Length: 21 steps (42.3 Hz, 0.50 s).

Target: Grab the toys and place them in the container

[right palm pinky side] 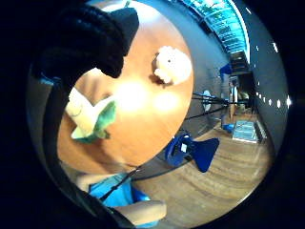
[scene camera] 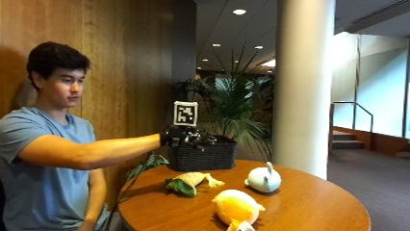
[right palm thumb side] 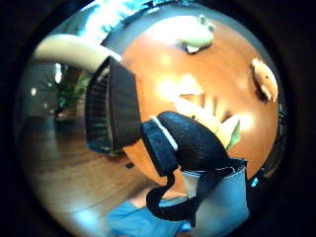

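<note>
While your gloved right hand [scene camera: 181, 136] hangs above the table [scene camera: 307, 202] just before the dark wicker basket [scene camera: 204, 156], nothing shows in its grip. Below it lies the yellow-green toy [scene camera: 189, 183]; right sits the white toy [scene camera: 263, 179], nearer the yellow plush [scene camera: 236, 208].

Three plush toys lying apart on the tabletop [scene camera: 307, 202]: green-and-yellow toy [scene camera: 189, 183] nearest the dark wicker container [scene camera: 202, 155], white toy [scene camera: 263, 179], yellow toy [scene camera: 237, 208] at the front.
</note>
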Each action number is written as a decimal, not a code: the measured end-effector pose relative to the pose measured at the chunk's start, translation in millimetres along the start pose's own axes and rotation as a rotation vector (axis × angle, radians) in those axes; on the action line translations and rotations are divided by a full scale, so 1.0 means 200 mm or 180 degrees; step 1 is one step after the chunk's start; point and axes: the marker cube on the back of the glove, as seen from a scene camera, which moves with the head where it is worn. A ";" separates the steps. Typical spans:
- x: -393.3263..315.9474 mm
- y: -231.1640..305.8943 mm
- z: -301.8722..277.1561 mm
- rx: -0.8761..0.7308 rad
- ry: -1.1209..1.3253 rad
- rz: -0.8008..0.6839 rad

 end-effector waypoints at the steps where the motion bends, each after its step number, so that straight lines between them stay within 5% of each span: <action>1: 0.00 0.00 0.02 -0.0024 0.0066 0.0022; 21: -0.09 0.07 0.57 -0.0588 0.0295 -0.0246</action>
